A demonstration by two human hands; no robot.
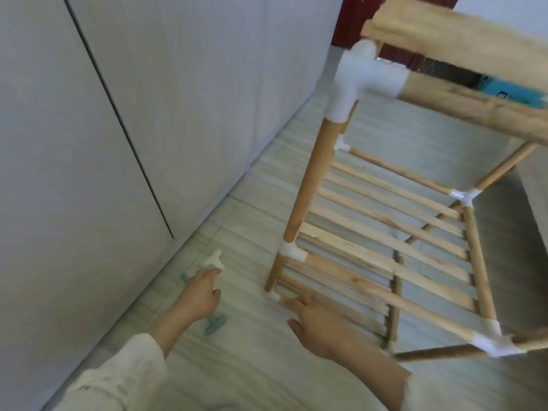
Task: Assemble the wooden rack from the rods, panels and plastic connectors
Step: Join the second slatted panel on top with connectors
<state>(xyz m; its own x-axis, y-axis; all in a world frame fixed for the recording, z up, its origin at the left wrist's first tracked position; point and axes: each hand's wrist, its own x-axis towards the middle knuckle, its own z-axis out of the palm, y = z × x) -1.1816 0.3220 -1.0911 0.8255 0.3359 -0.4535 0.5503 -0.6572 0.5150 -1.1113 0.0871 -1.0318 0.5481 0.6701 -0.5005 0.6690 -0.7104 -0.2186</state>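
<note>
Rack [382, 256] stands upright on the pale floor [252, 366], slats running away rightwards, pale rods locked in white connectors. Left hand [198, 295] reaches a loose white connector [214, 260], fingers relaxed, nothing gripped. Right hand [320, 327], released, fingertips touching the lowest front rod [332, 314].

No text, label or number is legible anywhere in this view.
</note>
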